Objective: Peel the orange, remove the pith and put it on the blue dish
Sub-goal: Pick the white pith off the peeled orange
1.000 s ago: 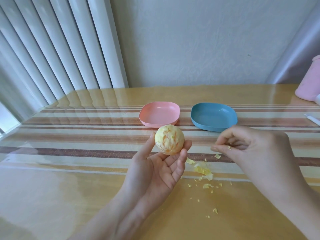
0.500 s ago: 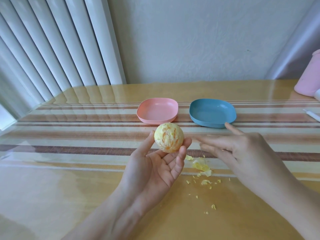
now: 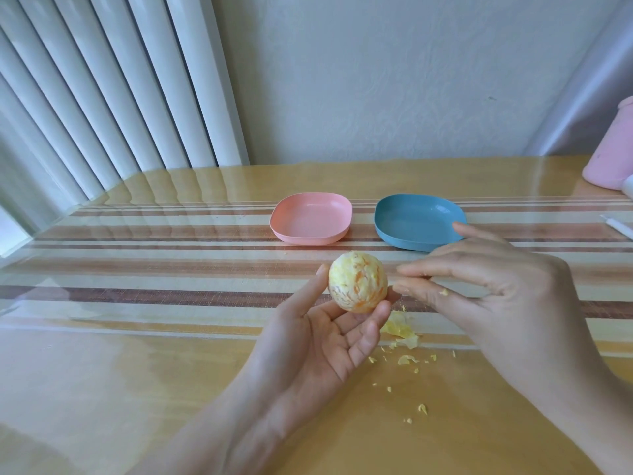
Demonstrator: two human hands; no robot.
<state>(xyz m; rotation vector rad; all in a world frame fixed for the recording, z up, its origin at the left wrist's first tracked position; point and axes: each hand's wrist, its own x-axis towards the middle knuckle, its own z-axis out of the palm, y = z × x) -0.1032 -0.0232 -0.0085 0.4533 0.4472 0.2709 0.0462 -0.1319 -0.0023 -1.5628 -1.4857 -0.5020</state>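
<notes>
A peeled orange, still covered with pale pith, sits on the fingertips of my left hand, palm up, thumb against its left side. My right hand hovers just right of the orange with its fingers stretched toward the fruit; the fingertips are close to it but I cannot tell whether they touch. A small pith scrap sticks to one right finger. The blue dish lies empty on the table beyond my right hand. Pith scraps lie on the table under the hands.
An empty pink dish stands left of the blue one on the striped runner. A pink container is at the right edge, with a white thin object near it. Vertical blinds hang at the back left.
My right hand, curled beside the scraps a second ago, has opened its fingers and moved left to the orange. My left hand keeps the orange in the same place.
</notes>
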